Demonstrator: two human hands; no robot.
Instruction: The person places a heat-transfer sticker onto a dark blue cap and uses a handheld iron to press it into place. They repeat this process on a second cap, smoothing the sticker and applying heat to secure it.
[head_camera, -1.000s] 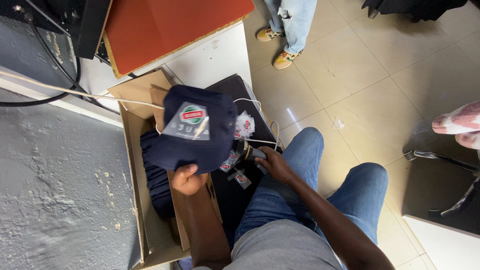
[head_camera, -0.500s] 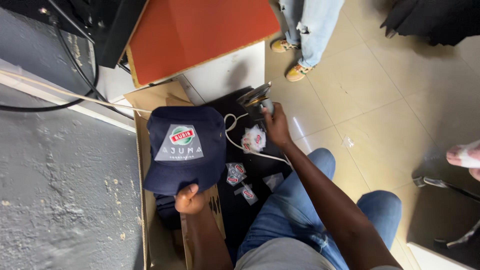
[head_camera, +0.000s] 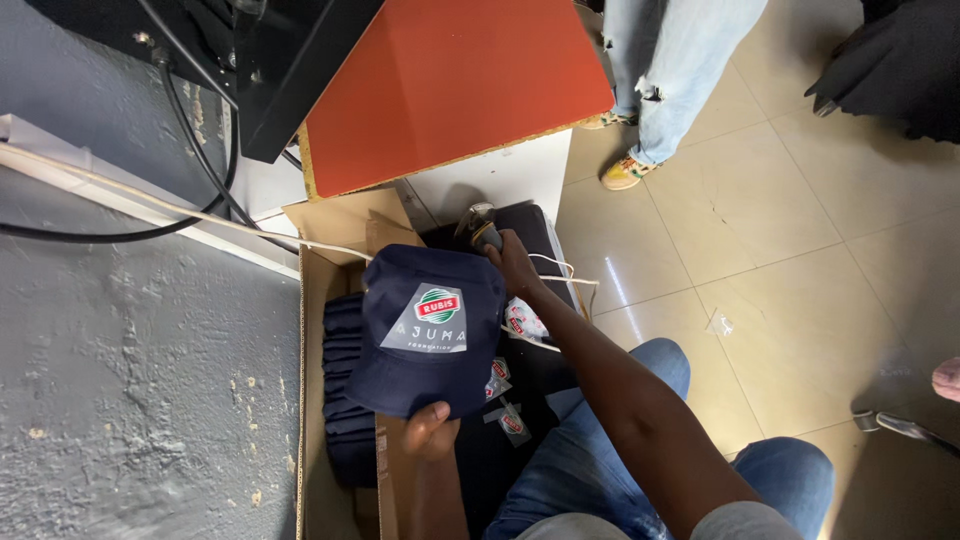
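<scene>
A navy bucket hat (head_camera: 430, 335) with a white, red and green logo patch is held up over an open cardboard box (head_camera: 306, 420). My left hand (head_camera: 432, 430) grips its brim from below. My right hand (head_camera: 512, 262) reaches past the hat's top edge and is closed on a small grey metal tool (head_camera: 480, 225) with a white cord (head_camera: 560, 268) trailing from it. A stack of folded navy hats (head_camera: 342, 400) fills the box. Loose logo patches (head_camera: 520, 322) lie on a black surface (head_camera: 530, 225) beside the box, above my jeans-clad legs.
A red board (head_camera: 450, 85) leans over the box's far end, with a black device and cables (head_camera: 200, 180) to its left. Another person's legs in jeans (head_camera: 665, 80) stand on the tiled floor (head_camera: 780, 260). A rough grey wall (head_camera: 130, 380) runs along the left.
My right hand has moved from my lap up to the far end of the black surface, carrying the corded tool. The hat has shifted so that its logo faces me.
</scene>
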